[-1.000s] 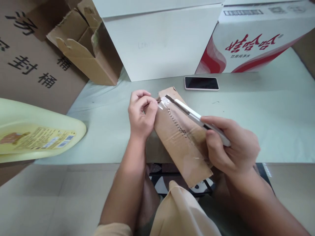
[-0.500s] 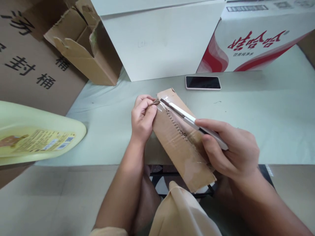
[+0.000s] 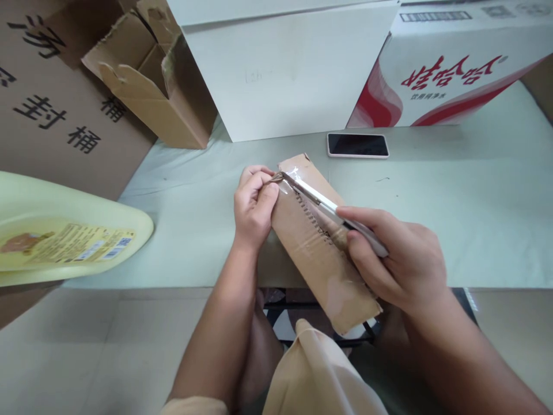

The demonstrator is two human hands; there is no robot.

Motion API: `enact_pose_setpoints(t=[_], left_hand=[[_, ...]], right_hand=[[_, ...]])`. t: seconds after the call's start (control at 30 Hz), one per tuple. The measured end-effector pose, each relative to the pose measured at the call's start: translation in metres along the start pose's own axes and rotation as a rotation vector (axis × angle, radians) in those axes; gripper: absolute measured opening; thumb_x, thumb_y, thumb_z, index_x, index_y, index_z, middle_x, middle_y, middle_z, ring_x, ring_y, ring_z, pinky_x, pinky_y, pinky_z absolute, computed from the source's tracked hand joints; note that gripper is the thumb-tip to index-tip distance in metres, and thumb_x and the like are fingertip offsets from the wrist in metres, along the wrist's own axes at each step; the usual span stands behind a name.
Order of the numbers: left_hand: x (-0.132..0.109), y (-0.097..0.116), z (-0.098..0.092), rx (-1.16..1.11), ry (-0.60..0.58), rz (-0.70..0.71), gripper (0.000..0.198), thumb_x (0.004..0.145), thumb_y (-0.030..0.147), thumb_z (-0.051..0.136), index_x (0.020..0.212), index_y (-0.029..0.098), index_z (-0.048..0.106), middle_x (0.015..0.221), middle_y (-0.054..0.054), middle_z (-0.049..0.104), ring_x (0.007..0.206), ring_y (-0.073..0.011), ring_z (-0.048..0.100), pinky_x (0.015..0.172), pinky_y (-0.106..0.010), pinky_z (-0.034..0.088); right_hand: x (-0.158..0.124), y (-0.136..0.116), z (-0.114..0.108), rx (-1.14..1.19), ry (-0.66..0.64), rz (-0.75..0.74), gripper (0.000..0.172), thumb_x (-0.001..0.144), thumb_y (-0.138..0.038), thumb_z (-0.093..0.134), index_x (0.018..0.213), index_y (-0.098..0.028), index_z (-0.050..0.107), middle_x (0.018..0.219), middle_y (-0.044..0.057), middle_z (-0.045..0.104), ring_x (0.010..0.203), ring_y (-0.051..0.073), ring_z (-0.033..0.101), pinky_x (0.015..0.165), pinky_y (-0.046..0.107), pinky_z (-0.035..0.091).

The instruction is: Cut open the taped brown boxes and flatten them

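A long brown cardboard parcel (image 3: 319, 259) wrapped in clear tape lies slanted over the near edge of the pale green table (image 3: 453, 207). My left hand (image 3: 254, 204) is curled at the parcel's far left corner, pinching a strip of brown tape there. My right hand (image 3: 397, 259) is closed round a white utility knife (image 3: 322, 200), whose blade tip rests on the taped far end of the parcel, close to my left fingers.
A dark phone (image 3: 358, 144) lies behind the parcel. A white box (image 3: 285, 69), a red-and-white printed carton (image 3: 453, 63) and an open torn cardboard box (image 3: 151, 80) line the back. A large brown carton (image 3: 52, 109) and a yellow plastic container (image 3: 64, 236) are at the left.
My right hand has slid the knife a little further toward the parcel's far left corner. My left hand keeps its pinch there, shifted slightly right.
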State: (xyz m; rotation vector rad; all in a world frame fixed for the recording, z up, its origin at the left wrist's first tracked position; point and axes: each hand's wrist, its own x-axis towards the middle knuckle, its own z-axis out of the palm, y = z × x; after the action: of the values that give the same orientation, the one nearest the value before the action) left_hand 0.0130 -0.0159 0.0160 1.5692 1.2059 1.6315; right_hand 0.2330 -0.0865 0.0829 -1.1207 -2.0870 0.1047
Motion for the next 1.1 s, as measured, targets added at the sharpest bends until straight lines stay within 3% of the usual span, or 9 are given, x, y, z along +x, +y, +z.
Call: enact_pose_setpoints(t=[0.13,0.33,0.53,0.67,0.87,1.1], left_hand=[[-0.0001,-0.001,-0.0004,-0.003,0.0,0.008,0.028,0.092,0.035,0.066,0.068,0.024,0.062,0.092,-0.006,0.064,0.101,-0.0268,0.063,0.094,-0.044,0.053],[-0.0003,-0.0011,-0.0007,0.01,0.002,0.009,0.026,0.092,0.031,0.064,0.067,0.023,0.061,0.091,-0.007,0.064,0.103,-0.0272,0.063,0.096,-0.044,0.053],[0.0002,-0.0028,-0.0012,0.039,-0.01,0.019,0.026,0.092,0.032,0.064,0.068,0.023,0.059,0.09,-0.006,0.062,0.102,-0.026,0.064,0.094,-0.043,0.054],[0.0,-0.0035,-0.0013,0.048,-0.011,0.028,0.025,0.092,0.03,0.063,0.069,0.023,0.058,0.091,-0.006,0.064,0.103,-0.0265,0.065,0.095,-0.042,0.054],[-0.0013,-0.0029,-0.0017,0.053,-0.004,0.029,0.023,0.091,0.028,0.063,0.069,0.023,0.06,0.093,-0.006,0.065,0.103,-0.0259,0.066,0.093,-0.041,0.055],[-0.001,-0.004,-0.0015,0.035,0.007,0.043,0.023,0.091,0.027,0.063,0.069,0.022,0.062,0.091,-0.006,0.064,0.102,-0.0248,0.066,0.092,-0.039,0.055]], right_hand=[[-0.0003,-0.0008,0.0009,0.032,0.076,-0.017,0.03,0.087,-0.003,0.053,0.102,-0.025,0.068,0.059,-0.008,0.06,0.042,0.007,0.048,0.041,0.021,0.032],[0.0011,0.0008,0.0014,0.041,-0.006,-0.02,0.026,0.091,-0.007,0.057,0.105,-0.023,0.071,0.059,-0.008,0.059,0.041,0.006,0.044,0.042,0.02,0.034],[0.0007,-0.0013,0.0011,0.076,0.045,0.05,0.026,0.088,-0.005,0.053,0.098,-0.023,0.07,0.054,-0.009,0.05,0.038,0.006,0.033,0.039,0.021,0.029],[0.0034,-0.0026,0.0004,0.091,-0.026,0.075,0.027,0.089,-0.007,0.052,0.1,-0.022,0.072,0.051,-0.009,0.047,0.039,0.007,0.034,0.04,0.02,0.031],[-0.002,0.0002,-0.0023,0.159,0.022,0.139,0.022,0.088,-0.01,0.055,0.094,-0.022,0.072,0.051,-0.009,0.048,0.039,0.006,0.032,0.038,0.021,0.028],[-0.0017,-0.0001,-0.0012,0.195,-0.031,0.187,0.022,0.088,-0.012,0.055,0.095,-0.021,0.073,0.049,-0.009,0.046,0.038,0.007,0.031,0.038,0.021,0.027]])
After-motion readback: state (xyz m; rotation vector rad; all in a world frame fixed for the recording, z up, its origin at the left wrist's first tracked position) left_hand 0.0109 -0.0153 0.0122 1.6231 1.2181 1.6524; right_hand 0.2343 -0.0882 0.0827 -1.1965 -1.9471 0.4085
